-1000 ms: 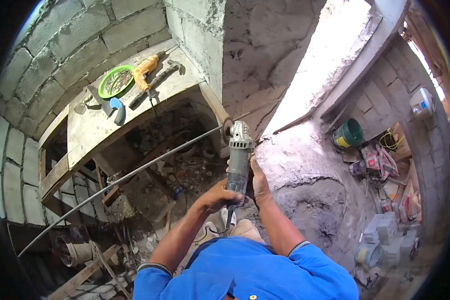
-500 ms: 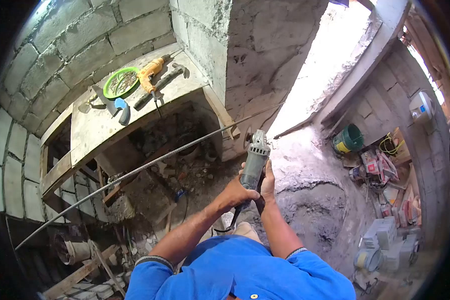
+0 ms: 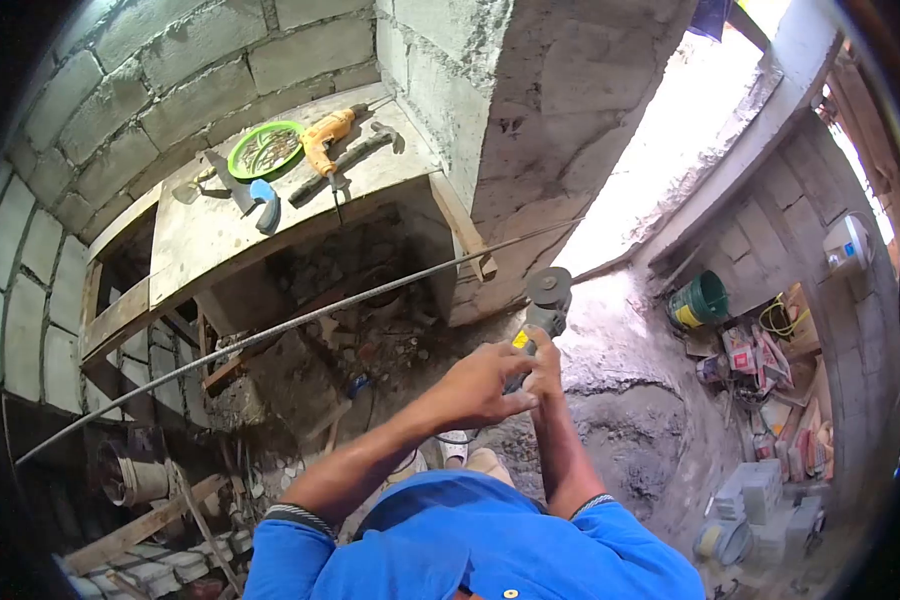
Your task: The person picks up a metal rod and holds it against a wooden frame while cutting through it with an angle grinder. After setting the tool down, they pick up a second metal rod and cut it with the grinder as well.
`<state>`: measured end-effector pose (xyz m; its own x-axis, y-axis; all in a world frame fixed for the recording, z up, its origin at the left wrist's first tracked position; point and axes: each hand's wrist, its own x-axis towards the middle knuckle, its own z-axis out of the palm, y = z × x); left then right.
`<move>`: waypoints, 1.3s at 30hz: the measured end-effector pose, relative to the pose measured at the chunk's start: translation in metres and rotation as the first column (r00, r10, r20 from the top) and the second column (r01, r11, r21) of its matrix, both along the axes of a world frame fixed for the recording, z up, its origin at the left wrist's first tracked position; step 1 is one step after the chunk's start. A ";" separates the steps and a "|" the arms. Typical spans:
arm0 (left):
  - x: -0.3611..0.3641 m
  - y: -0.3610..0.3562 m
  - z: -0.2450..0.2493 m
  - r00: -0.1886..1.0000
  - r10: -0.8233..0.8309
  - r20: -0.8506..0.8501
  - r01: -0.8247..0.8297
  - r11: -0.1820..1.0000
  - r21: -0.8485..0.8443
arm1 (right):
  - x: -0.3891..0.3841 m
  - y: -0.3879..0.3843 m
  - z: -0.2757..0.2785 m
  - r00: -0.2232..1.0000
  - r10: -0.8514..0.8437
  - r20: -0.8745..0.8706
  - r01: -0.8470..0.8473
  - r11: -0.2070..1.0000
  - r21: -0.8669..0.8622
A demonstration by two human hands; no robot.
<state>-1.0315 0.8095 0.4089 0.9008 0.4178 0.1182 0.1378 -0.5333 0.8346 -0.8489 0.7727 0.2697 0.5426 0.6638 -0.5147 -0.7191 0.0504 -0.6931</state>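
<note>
An angle grinder (image 3: 553,312) with a grey disc on its head is held in front of my body, disc side up. My right hand (image 3: 542,368) is wrapped round its body. Fingers of my left hand (image 3: 480,385) reach across to the grinder's rear part and touch or overlap my right hand; whether they grip it is hard to tell. A long steel bar (image 3: 330,306) runs diagonally beyond and to the left of the grinder. The power cord hangs below my hands.
On a wooden-edged bench (image 3: 195,235) lie an orange drill (image 3: 325,135), a hammer (image 3: 370,150), a green dish (image 3: 266,150) and a blue-handled tool (image 3: 266,205). A concrete pillar (image 3: 570,110) stands ahead. At right are a green bucket (image 3: 700,302) and grey blocks (image 3: 755,490). Rubble covers the floor.
The grinder has been turned over, so its disc now shows on top. Its head has shifted slightly right, and my left hand has moved over its rear part.
</note>
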 end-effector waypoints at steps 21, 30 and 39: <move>-0.169 0.093 0.035 0.516 0.764 -0.388 -0.331 0.595 0.732 | 0.043 0.026 0.034 0.926 0.251 0.281 -0.243 0.968 -0.063; -0.195 0.130 -0.010 0.598 0.737 -0.316 -0.419 0.623 0.660 | 0.101 0.064 0.044 0.582 0.516 0.629 -0.315 0.856 -0.410; -0.182 0.137 0.012 0.608 0.763 -0.220 -0.394 0.530 0.751 | 0.115 0.080 0.019 0.663 0.405 0.630 -0.305 0.914 -0.267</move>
<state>-1.2136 0.9465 0.4214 0.4647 0.8650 0.1894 0.8691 -0.4865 0.0897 -0.7336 0.8528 0.2891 0.5095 0.8343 -0.2109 -0.0175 -0.2350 -0.9718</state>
